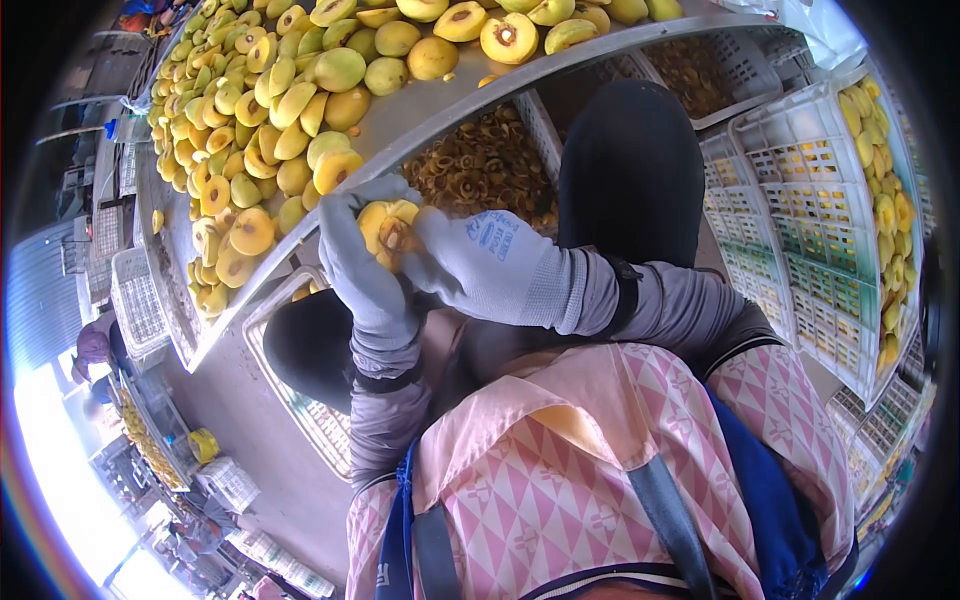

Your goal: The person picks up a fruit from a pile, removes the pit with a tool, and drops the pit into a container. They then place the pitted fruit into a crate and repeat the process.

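Note:
My left hand (360,270), in a grey-white knit glove, is wrapped around a yellow peach half (388,228). The cut side of the fruit faces up, and its brown centre shows. My right hand (485,255), in a matching glove with blue print on its back, is closed against the right side of the same peach half. Its fingertips are partly hidden, so whatever they grip cannot be made out. Both hands are above my lap, just off the edge of a metal table (395,115) heaped with yellow peach halves (290,110).
Under the table, a crate holds brown pit scraps (490,165); a second white crate (750,75) holds more. Stacked white crates (800,200) with fruit stand at my right. Another crate (315,420) sits by my left knee. Other people (95,345) are at far left.

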A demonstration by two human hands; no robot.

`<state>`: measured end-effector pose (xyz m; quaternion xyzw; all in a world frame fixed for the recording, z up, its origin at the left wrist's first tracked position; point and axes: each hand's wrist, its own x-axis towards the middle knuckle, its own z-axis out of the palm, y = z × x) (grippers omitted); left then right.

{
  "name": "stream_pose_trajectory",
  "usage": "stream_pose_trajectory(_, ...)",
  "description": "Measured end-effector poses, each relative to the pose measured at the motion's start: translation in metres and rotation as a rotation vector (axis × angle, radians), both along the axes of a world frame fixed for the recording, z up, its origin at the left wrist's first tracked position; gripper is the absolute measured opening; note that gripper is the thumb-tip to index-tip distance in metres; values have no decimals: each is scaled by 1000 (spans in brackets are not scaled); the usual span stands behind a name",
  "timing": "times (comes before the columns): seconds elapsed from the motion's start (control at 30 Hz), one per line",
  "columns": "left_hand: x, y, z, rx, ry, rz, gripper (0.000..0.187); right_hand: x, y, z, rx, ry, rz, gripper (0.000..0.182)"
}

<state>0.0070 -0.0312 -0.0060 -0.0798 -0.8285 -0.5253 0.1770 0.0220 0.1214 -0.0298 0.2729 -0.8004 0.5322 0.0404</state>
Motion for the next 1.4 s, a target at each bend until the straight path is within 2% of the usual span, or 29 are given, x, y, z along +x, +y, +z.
stream_pose_trajectory(0.13,4,4,4,-193,163,106,29,2,-6,0,-86,-29,8,22)
stream_pose_trajectory(0.17,4,3,3,-163,162,97,28,2,-8,-1,-113,-31,8,22)
stream_pose_trajectory(0.27,6,4,4,-34,137,54,28,1,-11,-3,25,59,6,22)
stream_pose_trajectory(0.37,8,7,13,95,120,14,28,4,-11,6,-78,-98,33,23)
stream_pose_trajectory(0.47,13,-1,-1,104,119,37,29,6,-10,9,14,-109,51,24)
stream_pose_trajectory(0.53,16,3,2,156,104,97,30,8,-13,7,-61,-102,36,25)
stream_pose_trajectory(0.6,15,9,7,-47,210,116,30,8,-16,4,-103,-80,20,25)
stream_pose_trajectory(0.67,15,10,8,-110,224,135,30,8,-18,2,-116,-49,3,25)
stream_pose_trajectory(0.73,14,9,6,-28,149,151,28,7,-17,-1,-40,74,-9,24)
stream_pose_trajectory(0.83,15,8,11,-101,109,93,22,9,-12,-1,30,195,-18,22)
stream_pose_trajectory(0.87,14,8,10,-58,80,100,21,8,-11,-1,47,227,-22,22)
stream_pose_trajectory(0.97,15,7,5,4,58,111,17,7,-13,-5,11,145,-1,21)
stream_pose_trajectory(1.03,12,3,2,-47,144,89,15,9,-17,-9,-22,59,28,19)
stream_pose_trajectory(1.13,12,3,5,1,72,97,17,7,-16,-2,-99,-138,88,16)
stream_pose_trajectory(1.17,12,1,9,-94,120,70,18,5,-16,1,-131,-214,112,16)
stream_pose_trajectory(1.2,10,0,16,-188,168,42,19,4,-17,4,-194,-187,110,16)
stream_pose_trajectory(1.27,9,0,16,-106,179,7,24,3,-20,7,-284,-130,107,17)
stream_pose_trajectory(1.3,10,3,10,69,138,-3,28,3,-21,7,-310,-99,105,17)
stream_pose_trajectory(1.37,15,1,-1,77,99,60,35,3,-20,7,-269,-94,106,17)
stream_pose_trajectory(1.4,17,-2,-4,-90,102,133,40,3,-19,8,-237,-122,111,16)
